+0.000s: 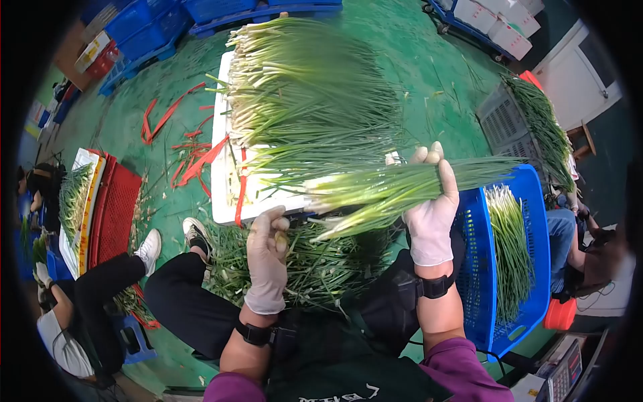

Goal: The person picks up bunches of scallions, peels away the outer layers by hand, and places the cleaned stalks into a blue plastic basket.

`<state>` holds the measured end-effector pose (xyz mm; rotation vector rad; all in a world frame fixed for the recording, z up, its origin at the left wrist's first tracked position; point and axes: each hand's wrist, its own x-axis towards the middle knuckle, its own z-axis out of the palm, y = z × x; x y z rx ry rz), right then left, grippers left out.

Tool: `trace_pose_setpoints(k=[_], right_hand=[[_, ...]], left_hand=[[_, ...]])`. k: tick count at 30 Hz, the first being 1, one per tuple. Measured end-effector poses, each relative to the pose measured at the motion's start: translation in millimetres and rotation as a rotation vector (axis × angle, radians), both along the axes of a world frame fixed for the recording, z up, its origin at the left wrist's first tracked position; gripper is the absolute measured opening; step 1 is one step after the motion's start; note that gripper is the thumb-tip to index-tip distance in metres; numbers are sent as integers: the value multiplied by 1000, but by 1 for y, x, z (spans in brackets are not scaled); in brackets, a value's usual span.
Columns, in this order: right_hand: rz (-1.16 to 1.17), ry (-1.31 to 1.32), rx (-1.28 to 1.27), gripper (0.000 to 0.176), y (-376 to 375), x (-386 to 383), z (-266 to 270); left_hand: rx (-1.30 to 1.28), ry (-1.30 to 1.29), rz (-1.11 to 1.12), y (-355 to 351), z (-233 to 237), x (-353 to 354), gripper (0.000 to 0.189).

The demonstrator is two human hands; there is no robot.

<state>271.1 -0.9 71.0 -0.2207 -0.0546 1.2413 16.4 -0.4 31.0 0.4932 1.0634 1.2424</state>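
Scallions (375, 197) in the head view, one loose bunch, are held over the near right corner of the white board (224, 197), white ends leftward. The right hand (429, 228) has its thumb and fingers partly closed about the leafy part. The left hand (266, 251), by the board's near edge, has its fingers curled in; whether they pinch anything I cannot tell. Handling the bunch well likely calls for a light, even hold, so the leaves don't bruise, with the left fingertips levelling the uneven white ends and drawing out stray stalks. Counted: two gloved hands; one bunch held; one broad pile (335, 87) on the board, its stalks too many to count; one heap of loose greens (234, 268) below its near edge; one blue crate (541, 268) right of the board, holding one batch of stalks (510, 261).
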Motion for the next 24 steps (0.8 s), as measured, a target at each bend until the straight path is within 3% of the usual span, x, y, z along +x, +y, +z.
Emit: trace_pose_setpoints(k=[3,4,7,8,11,15,19,20,23,24], right_hand=[[97,-61,120,22,-2,-9,-2],[140,-74,168,22,-2,-11,-2],[171,-234,73,21,1,-14,5],[266,-233,111,21,3,-10,5],[233,-245,-14,21,0,-11,-1],[93,-271,-210,23,1,-13,-1],[65,-351,-220,25,1,-13,-4],[71,-386,-211,25,1,-15,-4],[114,-418,-181,27,0,-22,-2],[130,-418,-170,27,0,-23,-2]], left_hand=[[122,-92,-331,-4,20,6,34],[170,108,-425,-3,33,13,35],[217,36,-329,3,32,20,34],[212,24,-324,5,34,16,35],[137,-13,-351,8,24,-3,32],[151,76,34,10,23,-17,23],[618,511,-93,18,43,-7,19],[726,801,-247,24,48,-9,22],[869,950,-456,34,47,10,24],[786,911,-472,36,46,11,21]])
